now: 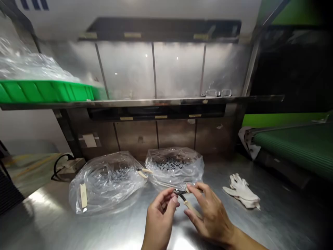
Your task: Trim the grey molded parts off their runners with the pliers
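Probably light, stiff pliers (182,197), right hand (212,212) aptly holding the handles (193,209); left hand (161,214) pinched beside the tip (176,191), contents unclear.

From where I stand, the bench (114,231) reads as smooth, glossy metal. Both bags (100,199): clear plastic, wrinkled, shiny. Pliers (182,196): dark metal head; matt grips, apparently plastic. Glove (244,196): matt cloth. Tray (47,92): smooth plastic. Belt (299,142): ribbed.

White light washes the metal wall (179,69) above the shelf (156,103); glare streaks the counter (122,229), blur softens the green tray (47,91), and darkness swallows the right edge.
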Tool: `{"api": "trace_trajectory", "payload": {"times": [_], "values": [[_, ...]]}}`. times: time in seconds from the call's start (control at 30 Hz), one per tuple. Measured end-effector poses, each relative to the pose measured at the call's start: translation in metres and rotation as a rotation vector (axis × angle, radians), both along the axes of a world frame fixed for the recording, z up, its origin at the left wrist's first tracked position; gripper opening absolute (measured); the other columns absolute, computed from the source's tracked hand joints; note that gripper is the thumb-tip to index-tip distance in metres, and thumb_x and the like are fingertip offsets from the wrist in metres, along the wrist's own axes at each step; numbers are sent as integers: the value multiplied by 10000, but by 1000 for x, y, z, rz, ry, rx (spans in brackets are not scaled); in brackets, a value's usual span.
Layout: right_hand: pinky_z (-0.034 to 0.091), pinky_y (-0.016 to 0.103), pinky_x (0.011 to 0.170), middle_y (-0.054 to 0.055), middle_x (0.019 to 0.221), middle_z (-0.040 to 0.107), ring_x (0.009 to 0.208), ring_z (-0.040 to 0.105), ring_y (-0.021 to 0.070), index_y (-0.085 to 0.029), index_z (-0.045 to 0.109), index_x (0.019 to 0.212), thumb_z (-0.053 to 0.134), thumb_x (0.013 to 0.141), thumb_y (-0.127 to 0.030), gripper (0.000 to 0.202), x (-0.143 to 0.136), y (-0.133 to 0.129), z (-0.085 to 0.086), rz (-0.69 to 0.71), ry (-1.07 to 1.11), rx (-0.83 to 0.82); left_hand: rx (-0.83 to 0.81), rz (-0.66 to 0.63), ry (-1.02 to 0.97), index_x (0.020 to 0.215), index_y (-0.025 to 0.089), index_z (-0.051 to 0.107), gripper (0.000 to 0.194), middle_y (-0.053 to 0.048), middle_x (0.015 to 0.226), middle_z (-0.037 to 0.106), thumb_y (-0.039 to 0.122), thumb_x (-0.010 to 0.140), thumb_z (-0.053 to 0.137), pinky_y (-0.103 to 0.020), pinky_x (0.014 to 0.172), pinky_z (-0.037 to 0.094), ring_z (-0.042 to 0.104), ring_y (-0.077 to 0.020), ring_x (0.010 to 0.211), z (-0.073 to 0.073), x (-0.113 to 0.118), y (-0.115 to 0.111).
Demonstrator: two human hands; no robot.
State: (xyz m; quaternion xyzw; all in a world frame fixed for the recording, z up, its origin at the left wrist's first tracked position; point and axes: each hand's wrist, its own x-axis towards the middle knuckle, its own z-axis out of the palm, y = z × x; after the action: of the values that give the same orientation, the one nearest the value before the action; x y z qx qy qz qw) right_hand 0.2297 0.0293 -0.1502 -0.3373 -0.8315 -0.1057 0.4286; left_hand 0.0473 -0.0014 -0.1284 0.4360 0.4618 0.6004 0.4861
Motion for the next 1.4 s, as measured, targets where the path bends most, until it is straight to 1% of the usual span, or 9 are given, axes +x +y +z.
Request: {"api": "trace_trajectory", "payload": {"times": [0.1, 0.2, 0.43, 0.57, 0.67, 0.9, 1.03, 1.23, 1.4], "values": [[574, 470, 819, 191, 1195, 503, 1053, 580, 316, -113, 451, 1413, 573, 940, -361, 548, 5, -4, 4, -9, -35, 23, -53, -30, -16, 983, 122, 755, 417, -107, 883, 762, 440, 721, 819, -327, 761, 554, 695, -229, 793, 8, 1, -5], [569, 454, 797, 195, 1189, 506, 1043, 571, 314, -98, 465, 1407, 580, 934, -361, 553, 4, -11, 7, -33, -39, 27, -94, -56, -63, 949, 127, 771, 369, -75, 782, 745, 418, 727, 824, -294, 728, 538, 674, -197, 742, 11, 4, -8], [576, 445, 762, 208, 1203, 537, 1007, 593, 318, -81, 462, 1415, 519, 900, -324, 572, -1, -27, 13, -58, -36, -43, -205, -84, -200, 951, 144, 776, 347, -69, 833, 745, 351, 691, 875, -256, 699, 540, 649, -155, 711, 14, 10, -15], [588, 440, 756, 207, 1191, 560, 1003, 601, 318, -77, 463, 1413, 511, 867, -277, 583, -3, -31, 16, -39, -50, -51, -255, -84, -232, 916, 142, 767, 341, -85, 893, 733, 370, 687, 876, -248, 647, 536, 630, -143, 683, 10, 11, -15], [588, 458, 764, 209, 1199, 565, 1010, 598, 327, -80, 445, 1433, 516, 865, -281, 607, -3, -32, 15, -30, -47, -63, -272, -90, -237, 918, 146, 759, 339, -70, 860, 710, 382, 700, 867, -233, 606, 519, 609, -123, 627, 8, 10, -15], [594, 462, 790, 222, 1191, 574, 1037, 600, 326, -32, 449, 1423, 544, 881, -270, 599, -1, -30, 13, 39, -33, -112, -282, -80, -239, 902, 152, 733, 322, -30, 758, 655, 365, 703, 867, -214, 573, 507, 581, -104, 581, 8, 12, -15], [605, 433, 781, 210, 1168, 606, 1031, 628, 313, -54, 473, 1406, 579, 905, -288, 564, 0, -28, 13, 75, 7, -120, -280, -87, -224, 887, 150, 718, 287, -28, 741, 658, 355, 732, 844, -209, 572, 506, 569, -97, 574, 6, 12, -17], [622, 335, 713, 185, 1141, 636, 978, 669, 259, -80, 483, 1408, 603, 908, -206, 529, 3, -22, 11, 202, 51, -106, -286, -107, -218, 894, 152, 709, 273, -25, 739, 666, 349, 751, 833, -187, 564, 490, 592, -94, 590, 4, 11, -17], [618, 335, 725, 186, 1123, 639, 1001, 660, 255, -76, 442, 1445, 602, 925, -169, 552, 5, -22, 9, 232, 33, -88, -265, -96, -199, 895, 150, 710, 276, -18, 741, 667, 349, 749, 834, -192, 559, 492, 591, -94, 586, 7, 10, -17]]}}
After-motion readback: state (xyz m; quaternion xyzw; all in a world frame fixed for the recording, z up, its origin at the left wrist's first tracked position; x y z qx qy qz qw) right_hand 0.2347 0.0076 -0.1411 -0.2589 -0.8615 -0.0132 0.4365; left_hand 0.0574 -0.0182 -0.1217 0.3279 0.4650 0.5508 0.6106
